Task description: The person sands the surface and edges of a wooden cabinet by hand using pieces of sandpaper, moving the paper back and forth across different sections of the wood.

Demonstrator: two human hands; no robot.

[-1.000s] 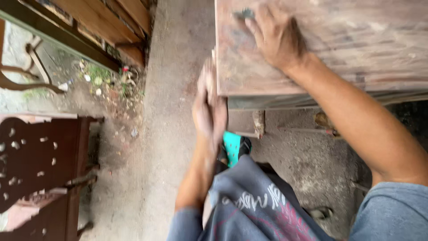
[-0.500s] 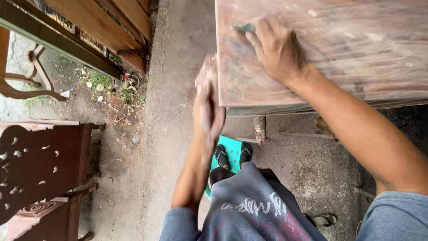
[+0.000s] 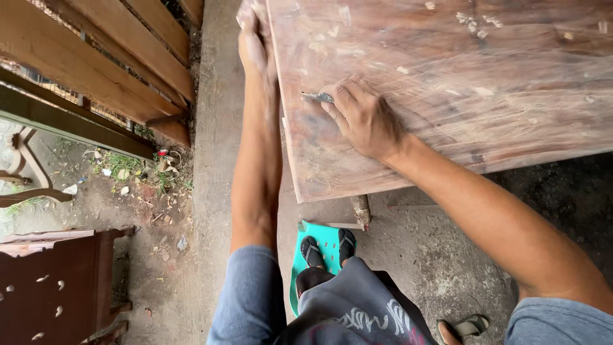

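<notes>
A big reddish-brown wooden slab (image 3: 460, 83) with pale patches fills the upper right. My left hand (image 3: 254, 39) rests against the slab's left edge near the top, arm stretched out, fingers together. My right hand (image 3: 364, 115) lies on the slab's top close to that edge and pinches a small grey metal tool (image 3: 317, 97) whose tip points left.
A short wooden leg (image 3: 362, 211) props the slab above the concrete floor. One foot in a black sandal stands on a teal plastic piece (image 3: 322, 246). Wooden planks (image 3: 108, 57) lean at upper left. A dark carved furniture piece (image 3: 51, 287) stands at lower left.
The view has shifted, so the slab sits lower and larger. My left hand has slid farther up the slab's left edge. My right hand still holds the tool on the surface.
</notes>
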